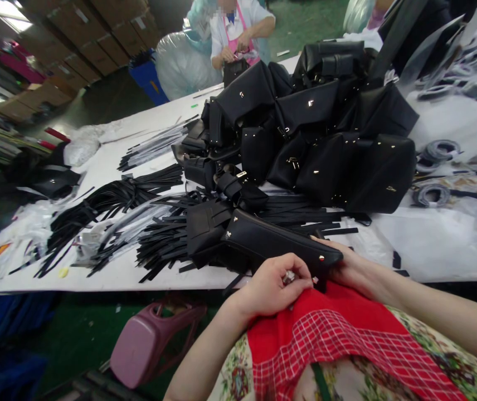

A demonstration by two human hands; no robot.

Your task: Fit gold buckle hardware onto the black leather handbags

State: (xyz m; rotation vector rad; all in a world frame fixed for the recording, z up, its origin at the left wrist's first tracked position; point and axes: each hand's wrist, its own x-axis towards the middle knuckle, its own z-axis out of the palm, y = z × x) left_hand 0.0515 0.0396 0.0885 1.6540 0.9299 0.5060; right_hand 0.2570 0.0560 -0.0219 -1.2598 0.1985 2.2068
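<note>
A black leather bag [272, 240] lies at the table's near edge, half over my lap. My left hand [269, 287] is closed in a pinch on a small silver metal fitting [289, 277] at the bag's lower edge. My right hand [353, 267] sits under and around the bag's right end, fingers wrapped on it. A red checked apron [339, 328] covers my lap below both hands.
A heap of finished black bags [326, 128] fills the middle of the white table [431, 239]. Several black straps [130, 206] lie spread to the left. Coiled trims [434, 195] sit at right. A pink stool [150, 340] stands below. A person in a pink apron [238, 33] works at the far side.
</note>
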